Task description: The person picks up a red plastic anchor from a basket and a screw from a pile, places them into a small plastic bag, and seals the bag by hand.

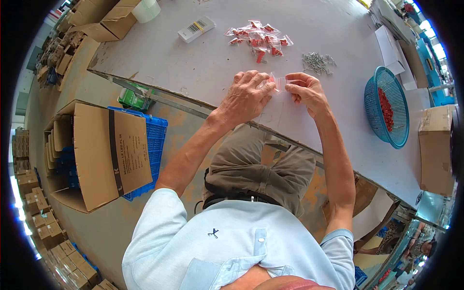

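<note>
Both hands meet over the near edge of the table around a small clear zip bag (279, 84) with red along it. My left hand (246, 95) is closed on the bag's left side, its fingers curled over it. The thumb and forefinger of my right hand (306, 92) pinch the bag's right end. What the bag holds is too small to make out. Beyond the hands lies a pile of filled bags (258, 38) with red pieces inside. A heap of grey screws (317, 63) lies just past my right hand.
A blue basket (371, 108) holding red pieces (385, 109) stands at the right of the table (232, 70). A stack of clear bags (196, 29) lies at the far left. On the floor, an open carton (108, 150) rests by a blue crate (157, 140).
</note>
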A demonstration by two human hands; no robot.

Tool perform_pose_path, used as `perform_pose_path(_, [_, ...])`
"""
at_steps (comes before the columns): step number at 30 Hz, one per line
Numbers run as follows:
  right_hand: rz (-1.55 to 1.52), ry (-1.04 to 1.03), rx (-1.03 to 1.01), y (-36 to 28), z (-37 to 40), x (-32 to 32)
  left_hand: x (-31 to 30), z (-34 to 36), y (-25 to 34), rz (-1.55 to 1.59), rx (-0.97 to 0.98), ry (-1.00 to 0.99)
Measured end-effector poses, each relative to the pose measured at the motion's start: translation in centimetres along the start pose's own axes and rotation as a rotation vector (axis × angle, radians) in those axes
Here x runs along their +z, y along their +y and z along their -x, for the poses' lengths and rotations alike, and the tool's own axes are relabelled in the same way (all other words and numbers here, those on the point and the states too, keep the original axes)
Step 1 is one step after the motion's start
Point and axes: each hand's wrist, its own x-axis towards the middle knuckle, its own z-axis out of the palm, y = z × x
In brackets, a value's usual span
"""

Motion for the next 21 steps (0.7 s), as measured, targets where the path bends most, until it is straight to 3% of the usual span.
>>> perform_pose_path(9, [0.045, 0.14, -0.06, 0.2, 0.7, -2.0, -0.1, -0.1, 0.0, -0.075, -0.023, 0.02])
perform_pose_path(12, [0.009, 0.246, -0.129, -1.3, 2.1, -1.9, -0.8, -0.5, 0.5, -0.08, -0.022, 0.068])
perform_pose_path(14, [0.074, 0.286, -0.279, -2.0, 3.2, -2.2, -1.2, -1.0, 1.3, -0.085, -0.012, 0.117])
perform_pose_path(16, [0.2, 0.293, -0.365, -2.7, 4.7, -2.4, -1.6, -1.6, 2.2, 0.144, -0.087, 0.283])
perform_pose_path(17, [0.327, 0.286, -0.441, -3.0, 5.5, -2.5, -1.6, -2.2, 2.7, 0.149, -0.082, 0.279])
perform_pose_path(19, [0.477, 0.254, -0.481, -4.1, 7.4, -2.5, -1.4, -3.7, 4.9, 0.478, -0.21, 0.208])
perform_pose_path(21, [0.631, 0.224, -0.522, -5.0, 8.7, -2.8, -0.9, -5.0, 6.7, 0.489, -0.19, 0.208])
